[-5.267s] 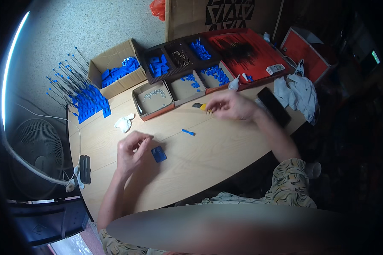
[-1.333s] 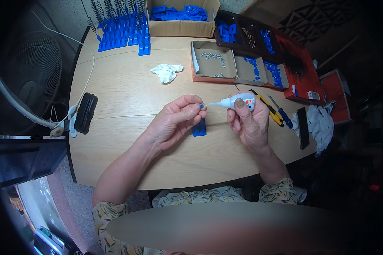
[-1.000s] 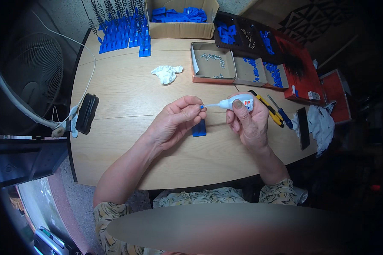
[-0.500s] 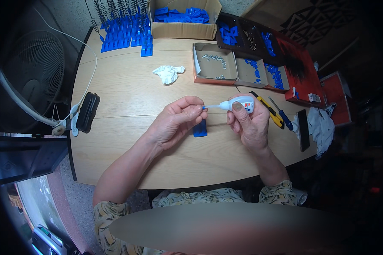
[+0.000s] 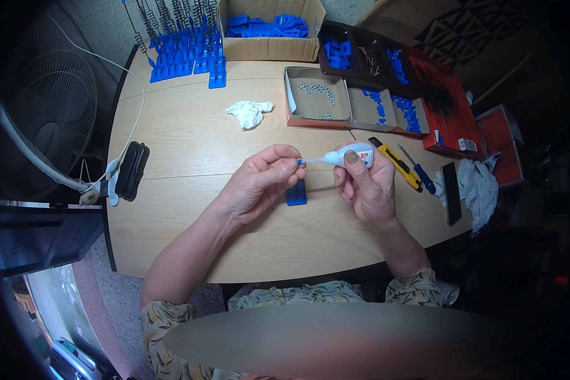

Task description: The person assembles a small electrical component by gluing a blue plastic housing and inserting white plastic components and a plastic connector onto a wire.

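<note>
A: Glue bottle status, head view?

B: Small white bottle, held in right hand. Grip closed around the body, thumb on top, nozzle pointing toward the left hand.

A: Left grip?

B: Fingertips pinched shut on a tiny blue part. Nozzle tip sits right at it, touching or nearly so; can't tell which.

A: What's under the grips?

B: Blue rectangular piece flat on the tabletop, just below the left fingertips, between the two hands.

A: Beyond the right grip?

B: Yellow utility knife just past the bottle, blue-handled screwdriver next to that, then a dark flat bar and a grey rag, further out.

A: Far side of the grips?

B: Open cardboard tray with small metal bits, more trays of blue parts beside it, a crumpled white tissue well off the left grip. Rows of blue parts with wire springs at the far edge, cardboard box of blue parts next to them.

A: Outside the left grip?

B: Black device with a white cable at the tabletop edge, fan past it.
</note>
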`<state>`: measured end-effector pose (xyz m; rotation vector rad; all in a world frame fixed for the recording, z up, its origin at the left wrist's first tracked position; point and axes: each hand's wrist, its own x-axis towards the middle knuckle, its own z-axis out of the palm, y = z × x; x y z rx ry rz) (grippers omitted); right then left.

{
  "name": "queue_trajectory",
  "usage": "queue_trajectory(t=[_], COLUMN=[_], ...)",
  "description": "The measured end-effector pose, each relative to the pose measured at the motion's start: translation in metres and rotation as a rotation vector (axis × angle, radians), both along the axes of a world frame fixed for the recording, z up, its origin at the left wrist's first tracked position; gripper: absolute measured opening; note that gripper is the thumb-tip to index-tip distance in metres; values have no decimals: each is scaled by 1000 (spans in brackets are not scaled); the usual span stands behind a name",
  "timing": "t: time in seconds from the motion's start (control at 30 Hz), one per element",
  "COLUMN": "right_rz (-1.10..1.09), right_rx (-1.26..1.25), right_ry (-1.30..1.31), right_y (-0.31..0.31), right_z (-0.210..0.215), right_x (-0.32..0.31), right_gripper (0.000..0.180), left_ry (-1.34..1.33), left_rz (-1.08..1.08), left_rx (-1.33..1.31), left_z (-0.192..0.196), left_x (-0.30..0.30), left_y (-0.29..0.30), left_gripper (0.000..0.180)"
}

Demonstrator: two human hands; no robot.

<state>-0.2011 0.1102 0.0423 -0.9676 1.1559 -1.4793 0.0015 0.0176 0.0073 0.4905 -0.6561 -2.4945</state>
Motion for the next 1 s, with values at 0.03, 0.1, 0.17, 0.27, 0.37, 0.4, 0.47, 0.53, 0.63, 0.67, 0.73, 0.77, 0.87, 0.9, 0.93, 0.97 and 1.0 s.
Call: queue_trajectory(t=[0.03, 0.1, 0.17, 0.27, 0.37, 0.4, 0.47, 0.53, 0.63, 0.67, 0.73, 0.77, 0.87, 0.9, 0.93, 0.97, 1.0], right_rz=[17, 20, 23, 1, -1, -10, -47, -127, -249, -300, -427, -535, -585, -603, -593, -588, -605], right_rx=[9, -6, -20, -36, -50, -79, -157, -160, -155, -170, -113, -57, -60, -32, -17, -18, 33], right_ry=[-69, -95, -121, -145, -224, -224, -171, -52, 61, 109, 216, 309, 405, 434, 441, 435, 527], right_y=[0, 0, 0, 0, 2, 2, 1, -1, 8, 11, 19, 21, 21, 22, 18, 17, 18], right_z=[0, 1, 3, 5, 12, 17, 24, 31, 41, 38, 35, 34, 9, 1, -6, -10, -14], right_x=[0, 1, 1, 0, -11, -19, -39, -58, -103, -119, -147, -160, -189, -195, -193, -194, -194], right_gripper=[23, 25, 27, 26, 27, 27, 31, 35, 39, 39, 36, 34, 28, 26, 22, 22, 20], left_ry=[2, 3, 7, 11, 21, 26, 0, -1, -1, -15, 1, 5, 16, 19, 3, -14, -20], left_rz=[0, 0, 3, -1, -11, -27, -4, 6, 42, 71, 50, 50, 55, 48, 67, 85, 90], left_rx=[-2, -5, -11, -17, -16, -17, -4, -20, -27, -16, -20, -26, -32, -34, -31, -29, -30], left_z=[0, 0, 1, 1, 3, 4, 4, -1, 1, 1, -2, -1, -1, 0, 0, 1, 0], left_x=[1, 1, 2, 2, -2, -3, -6, 0, 3, 2, -2, -3, -5, -6, -3, -1, -1], left_y=[0, 0, 0, -1, 0, 1, 1, 0, 1, 1, 1, 1, 2, 2, 2, 2, 2], left_gripper=[16, 17, 17, 18, 19, 19, 19, 18, 17, 17, 16, 16, 15, 15, 15, 15, 15])
